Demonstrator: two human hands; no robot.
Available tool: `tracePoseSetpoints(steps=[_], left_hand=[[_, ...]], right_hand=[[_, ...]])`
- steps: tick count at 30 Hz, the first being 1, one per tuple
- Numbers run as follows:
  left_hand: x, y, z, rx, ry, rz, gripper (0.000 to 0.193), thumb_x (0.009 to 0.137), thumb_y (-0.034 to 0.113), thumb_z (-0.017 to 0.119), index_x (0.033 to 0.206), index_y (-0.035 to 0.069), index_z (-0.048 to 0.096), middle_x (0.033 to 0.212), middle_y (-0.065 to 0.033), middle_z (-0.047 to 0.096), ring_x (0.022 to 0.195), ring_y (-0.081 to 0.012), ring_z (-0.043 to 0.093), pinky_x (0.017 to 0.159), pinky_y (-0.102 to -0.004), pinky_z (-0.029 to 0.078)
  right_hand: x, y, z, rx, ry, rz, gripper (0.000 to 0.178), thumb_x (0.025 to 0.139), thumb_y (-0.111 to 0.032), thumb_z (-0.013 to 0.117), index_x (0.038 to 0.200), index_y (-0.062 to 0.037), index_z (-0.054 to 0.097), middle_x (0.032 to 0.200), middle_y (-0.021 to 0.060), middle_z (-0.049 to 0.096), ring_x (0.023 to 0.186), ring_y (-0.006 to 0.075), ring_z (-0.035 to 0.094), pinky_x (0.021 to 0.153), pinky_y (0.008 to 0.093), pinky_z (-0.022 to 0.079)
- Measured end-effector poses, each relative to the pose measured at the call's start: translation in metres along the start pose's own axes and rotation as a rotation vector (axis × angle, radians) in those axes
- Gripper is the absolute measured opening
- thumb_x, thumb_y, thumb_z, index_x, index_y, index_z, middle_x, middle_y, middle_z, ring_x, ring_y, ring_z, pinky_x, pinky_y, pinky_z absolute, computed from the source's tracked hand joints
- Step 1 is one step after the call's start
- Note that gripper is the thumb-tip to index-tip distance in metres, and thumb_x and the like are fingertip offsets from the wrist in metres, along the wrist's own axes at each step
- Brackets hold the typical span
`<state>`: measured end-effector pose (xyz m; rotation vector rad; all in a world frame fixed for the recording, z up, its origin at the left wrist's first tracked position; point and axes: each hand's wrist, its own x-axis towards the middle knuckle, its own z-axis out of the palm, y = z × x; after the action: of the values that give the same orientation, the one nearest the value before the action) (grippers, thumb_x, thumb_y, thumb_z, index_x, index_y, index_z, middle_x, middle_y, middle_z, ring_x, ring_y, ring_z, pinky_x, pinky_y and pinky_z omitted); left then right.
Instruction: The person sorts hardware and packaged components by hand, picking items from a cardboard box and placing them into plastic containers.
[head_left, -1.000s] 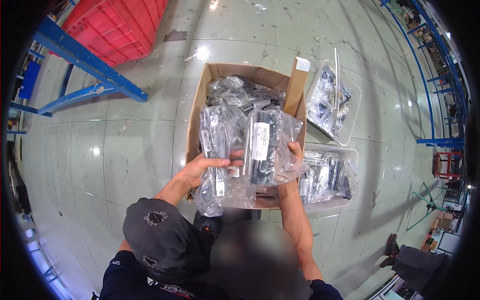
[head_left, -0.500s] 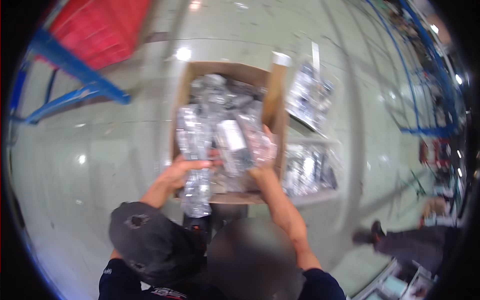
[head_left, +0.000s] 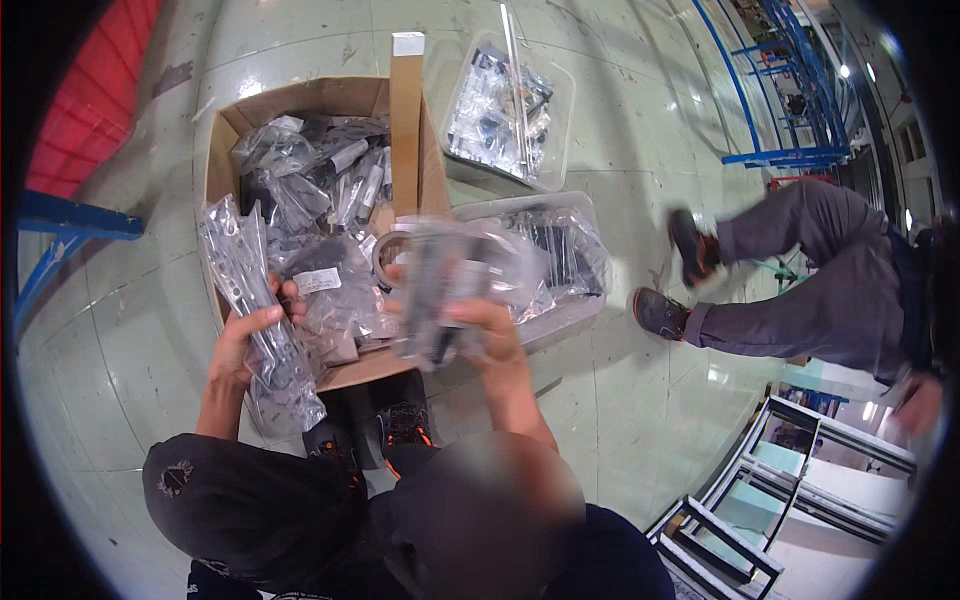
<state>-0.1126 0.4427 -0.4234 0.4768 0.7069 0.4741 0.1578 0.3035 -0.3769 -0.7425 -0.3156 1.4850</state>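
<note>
Evidently both hands are full. The left hand [head_left: 243, 335] holds a long, crinkled clear plastic bag of slim silvery metal strips [head_left: 243, 262], its thumb and fingers pinching the middle. That bag lies across the near left corner of an open brown cardboard box [head_left: 432, 180], its long axis slanting from far left to near right, the lower end hanging outside the rim.

The right hand [head_left: 490, 335] grips a blurred clear bag of grey and dark pieces [head_left: 437, 298] above the box's near right corner, fingers wrapped round it. Its darker contents run roughly lengthwise away from the body; their exact shape is too smeared to tell.

Inside the box, glossy, wrinkled packets [head_left: 290, 195] heap up beside a round brown tape roll [head_left: 380, 262]. A flat, smooth cardboard strip with a white end [head_left: 406, 120] points away from the person.
</note>
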Motion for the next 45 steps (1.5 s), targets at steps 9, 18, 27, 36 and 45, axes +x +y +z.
tracePoseSetpoints(steps=[9, 18, 27, 36, 45], left_hand=[[0.006, -0.003, -0.007, -0.145, 0.168, 0.006, 0.042, 0.075, 0.002, 0.069, 0.114, 0.007, 0.052, 0.119, -0.0094, 0.058, 0.096, -0.0214, 0.061, 0.085, -0.0331, 0.052], [0.01, -0.004, 0.001, -0.125, 0.185, 0.014, 0.038, 0.077, 0.001, 0.067, 0.111, 0.007, 0.053, 0.118, -0.0106, 0.059, 0.096, -0.0217, 0.061, 0.085, -0.0324, 0.053], [0.005, -0.002, 0.002, -0.095, 0.196, 0.001, 0.038, 0.078, 0.002, 0.066, 0.112, 0.006, 0.051, 0.119, -0.0105, 0.059, 0.096, -0.0224, 0.061, 0.085, -0.033, 0.052], [0.002, 0.0, -0.005, -0.088, 0.223, 0.02, 0.042, 0.077, 0.001, 0.064, 0.116, 0.007, 0.049, 0.118, -0.0102, 0.058, 0.093, -0.0216, 0.061, 0.085, -0.0331, 0.052], [0.006, -0.001, -0.008, -0.067, 0.212, 0.036, 0.048, 0.077, 0.002, 0.064, 0.122, 0.007, 0.047, 0.119, -0.0096, 0.057, 0.094, -0.0214, 0.061, 0.086, -0.0332, 0.052]], right_hand=[[-0.075, -0.057, -0.072, -0.094, 0.492, -0.249, 0.065, 0.077, -0.008, 0.056, 0.139, -0.0024, 0.037, 0.133, 0.02, 0.048, 0.127, 0.0338, 0.045, 0.1, 0.0599, 0.041], [-0.104, -0.047, -0.189, 0.04, 0.426, -0.089, 0.064, 0.076, -0.007, 0.052, 0.138, 0.0018, 0.037, 0.134, 0.0258, 0.047, 0.121, 0.0426, 0.048, 0.096, 0.0678, 0.039], [-0.104, -0.03, -0.191, -0.312, 0.735, 0.072, 0.073, 0.076, -0.006, 0.07, 0.139, 0.0007, 0.034, 0.125, 0.0102, 0.054, 0.111, 0.0198, 0.055, 0.094, 0.0335, 0.045], [-0.056, 0.018, -0.157, -0.621, 0.542, 0.12, 0.046, 0.069, 0.0, 0.074, 0.112, 0.0016, 0.057, 0.098, 0.0075, 0.065, 0.086, 0.0173, 0.062, 0.078, 0.0325, 0.049], [-0.035, 0.019, -0.182, -1.17, 0.539, 0.114, 0.046, 0.07, -0.006, 0.073, 0.111, 0.0026, 0.054, 0.089, 0.0123, 0.066, 0.082, 0.0265, 0.064, 0.077, 0.0334, 0.05]])
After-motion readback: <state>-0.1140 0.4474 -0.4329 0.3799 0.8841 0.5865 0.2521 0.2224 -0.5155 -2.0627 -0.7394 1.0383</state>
